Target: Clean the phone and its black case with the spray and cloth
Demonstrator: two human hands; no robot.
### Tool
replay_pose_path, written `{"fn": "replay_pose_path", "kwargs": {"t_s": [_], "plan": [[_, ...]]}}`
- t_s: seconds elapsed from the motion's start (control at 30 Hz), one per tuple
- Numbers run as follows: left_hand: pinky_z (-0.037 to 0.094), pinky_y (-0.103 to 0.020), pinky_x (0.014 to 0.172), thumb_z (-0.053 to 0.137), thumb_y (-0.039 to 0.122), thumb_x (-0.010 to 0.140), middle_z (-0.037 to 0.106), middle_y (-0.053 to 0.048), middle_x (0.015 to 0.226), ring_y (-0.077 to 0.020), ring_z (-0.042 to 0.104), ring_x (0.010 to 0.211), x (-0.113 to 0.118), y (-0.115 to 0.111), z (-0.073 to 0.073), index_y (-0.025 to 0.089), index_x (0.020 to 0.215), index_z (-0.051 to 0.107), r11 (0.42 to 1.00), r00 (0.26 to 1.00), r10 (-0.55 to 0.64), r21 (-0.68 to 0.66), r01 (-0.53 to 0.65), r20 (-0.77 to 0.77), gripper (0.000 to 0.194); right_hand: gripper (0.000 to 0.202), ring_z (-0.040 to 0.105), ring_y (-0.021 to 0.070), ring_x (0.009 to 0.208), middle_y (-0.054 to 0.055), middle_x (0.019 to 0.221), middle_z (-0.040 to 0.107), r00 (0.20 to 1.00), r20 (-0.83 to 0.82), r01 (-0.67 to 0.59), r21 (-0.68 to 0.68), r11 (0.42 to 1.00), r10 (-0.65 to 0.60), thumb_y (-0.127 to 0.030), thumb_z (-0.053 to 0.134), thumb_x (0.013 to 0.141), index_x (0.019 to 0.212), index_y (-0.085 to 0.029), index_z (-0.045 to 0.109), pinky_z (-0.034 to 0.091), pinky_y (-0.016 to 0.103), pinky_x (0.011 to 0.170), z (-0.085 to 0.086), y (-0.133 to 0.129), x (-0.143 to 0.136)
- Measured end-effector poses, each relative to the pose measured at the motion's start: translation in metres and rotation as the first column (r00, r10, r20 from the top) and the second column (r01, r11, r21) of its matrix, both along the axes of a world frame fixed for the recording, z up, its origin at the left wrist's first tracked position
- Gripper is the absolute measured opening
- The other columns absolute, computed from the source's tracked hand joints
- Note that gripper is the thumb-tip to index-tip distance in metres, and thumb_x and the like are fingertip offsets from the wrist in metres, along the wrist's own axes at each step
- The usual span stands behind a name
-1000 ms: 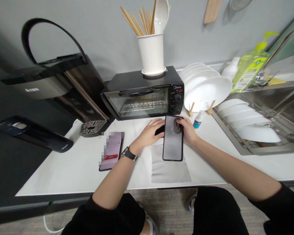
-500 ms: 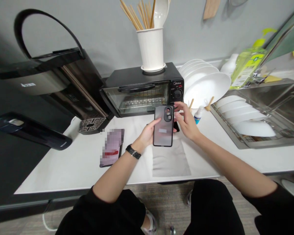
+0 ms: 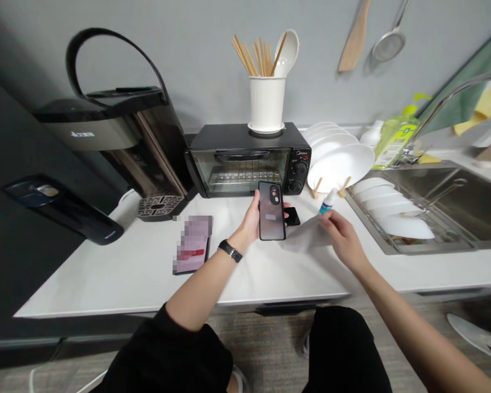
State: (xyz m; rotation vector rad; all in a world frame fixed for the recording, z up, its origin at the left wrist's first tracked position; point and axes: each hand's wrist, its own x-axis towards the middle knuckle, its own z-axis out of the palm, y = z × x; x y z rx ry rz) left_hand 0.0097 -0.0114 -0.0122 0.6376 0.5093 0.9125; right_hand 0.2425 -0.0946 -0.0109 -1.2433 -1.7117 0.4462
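My left hand [image 3: 251, 219] is wrapped round a phone [image 3: 271, 214], its camera side and dark-rimmed, see-through case facing me. In my right hand [image 3: 340, 233] the fingers pinch a thin grey cloth [image 3: 306, 234], which is lifted at that corner and slants down toward the counter. Behind the cloth stands a small white spray bottle [image 3: 328, 202] with a blue label. A flat black object [image 3: 293, 216] lies on the counter just right of the phone. Left of my left wrist rests a second phone [image 3: 194, 245], its screen side blurred out.
A black toaster oven [image 3: 245, 139] stands at the back, bearing a white cup [image 3: 267, 103] of chopsticks. To the left are a water dispenser [image 3: 147, 131] and a dark flask [image 3: 65, 210]. White plates [image 3: 339, 166] and a sink [image 3: 466, 202] with bowls [image 3: 405, 225] lie right.
My right hand has left the phone, moved right and down, and taken hold of the cloth, raising it off the counter. My left hand still holds the phone. The view has shifted.
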Motion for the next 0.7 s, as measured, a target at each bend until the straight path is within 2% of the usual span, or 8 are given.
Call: {"fn": "replay_pose_path", "kwargs": {"t_s": [0.1, 0.17, 0.23, 0.3, 0.4, 0.5, 0.6, 0.7], "plan": [[0.063, -0.042, 0.078, 0.028, 0.071, 0.102, 0.078, -0.018, 0.113, -0.0276, 0.077, 0.085, 0.004, -0.001, -0.002, 0.013, 0.123, 0.071, 0.999, 0.999, -0.043, -0.017, 0.043, -0.02, 0.075, 0.022, 0.053, 0.0177, 0.071, 0.0, 0.081, 0.057, 0.994, -0.057, 0.103, 0.154, 0.983, -0.096, -0.04, 0.045, 0.106, 0.091, -0.026, 0.05, 0.045, 0.029, 0.064, 0.027, 0.021, -0.012], [0.063, -0.042, 0.079, 0.031, 0.07, 0.102, 0.079, -0.018, 0.109, -0.028, 0.077, 0.084, 0.007, -0.001, -0.002, 0.013, 0.124, 0.071, 0.998, 0.999, -0.038, -0.052, 0.037, -0.015, 0.073, 0.015, 0.061, 0.0208, 0.085, 0.005, 0.096, 0.064, 0.995, 0.095, 0.014, 0.255, 0.967, -0.04, -0.035, 0.05, 0.103, 0.093, -0.025, 0.055, 0.051, 0.032, 0.076, 0.036, 0.039, -0.029], [0.062, -0.042, 0.082, 0.035, 0.065, 0.104, 0.08, -0.016, 0.105, -0.0276, 0.078, 0.085, 0.01, -0.001, -0.001, 0.013, 0.124, 0.071, 0.996, 1.0, 0.007, -0.091, -0.007, -0.001, 0.066, 0.013, 0.066, 0.0255, 0.105, 0.01, 0.118, 0.069, 0.935, 0.348, -0.171, 0.279, 0.945, 0.067, -0.031, 0.051, 0.102, 0.094, -0.024, 0.059, 0.054, 0.038, 0.09, 0.033, 0.06, -0.047], [0.062, -0.041, 0.086, 0.036, 0.058, 0.106, 0.08, -0.014, 0.104, -0.0268, 0.078, 0.089, 0.011, -0.001, 0.0, 0.013, 0.124, 0.071, 0.99, 0.997, 0.075, -0.123, -0.074, 0.004, 0.06, 0.016, 0.063, 0.0291, 0.125, 0.012, 0.139, 0.065, 0.865, 0.479, -0.299, 0.251, 0.921, 0.151, -0.03, 0.049, 0.102, 0.1, -0.023, 0.063, 0.054, 0.044, 0.101, 0.022, 0.078, -0.059], [0.06, -0.036, 0.092, 0.039, 0.055, 0.106, 0.08, -0.01, 0.111, -0.025, 0.077, 0.098, 0.012, 0.001, 0.0, 0.016, 0.126, 0.071, 0.977, 0.986, 0.165, -0.141, -0.161, 0.018, 0.054, 0.037, 0.053, 0.0307, 0.143, 0.014, 0.158, 0.052, 0.827, 0.525, -0.364, 0.227, 0.903, 0.201, -0.035, 0.047, 0.105, 0.136, -0.02, 0.058, 0.046, 0.054, 0.117, 0.004, 0.091, -0.064], [0.059, -0.038, 0.095, 0.043, 0.055, 0.104, 0.08, -0.008, 0.113, -0.0263, 0.077, 0.101, 0.012, 0.003, -0.004, 0.017, 0.127, 0.071, 0.963, 0.977, 0.213, -0.175, -0.207, 0.018, 0.052, 0.056, 0.047, 0.0308, 0.15, 0.015, 0.162, 0.046, 0.771, 0.59, -0.439, 0.221, 0.871, 0.239, -0.039, 0.048, 0.106, 0.157, -0.019, 0.041, 0.033, 0.061, 0.126, -0.006, 0.089, -0.059], [0.06, -0.04, 0.093, 0.041, 0.056, 0.104, 0.081, -0.01, 0.104, -0.0274, 0.077, 0.098, 0.007, 0.005, -0.006, 0.014, 0.126, 0.07, 0.943, 0.962, 0.271, -0.21, -0.258, 0.032, 0.056, 0.052, 0.052, 0.0291, 0.146, 0.013, 0.154, 0.056, 0.707, 0.621, -0.57, 0.218, 0.792, 0.338, -0.042, 0.053, 0.104, 0.151, -0.02, 0.053, 0.032, 0.06, 0.127, -0.01, 0.079, -0.06], [0.06, -0.039, 0.092, 0.038, 0.065, 0.103, 0.08, -0.008, 0.103, -0.0259, 0.077, 0.101, -0.001, 0.006, -0.005, 0.017, 0.131, 0.068, 0.937, 0.94, 0.327, -0.164, -0.308, 0.101, 0.063, 0.043, 0.064, 0.025, 0.134, 0.011, 0.138, 0.07, 0.636, 0.617, -0.713, 0.239, 0.659, 0.464, -0.042, 0.056, 0.102, 0.137, -0.02, 0.066, 0.044, 0.051, 0.122, -0.013, 0.07, -0.065]]}}
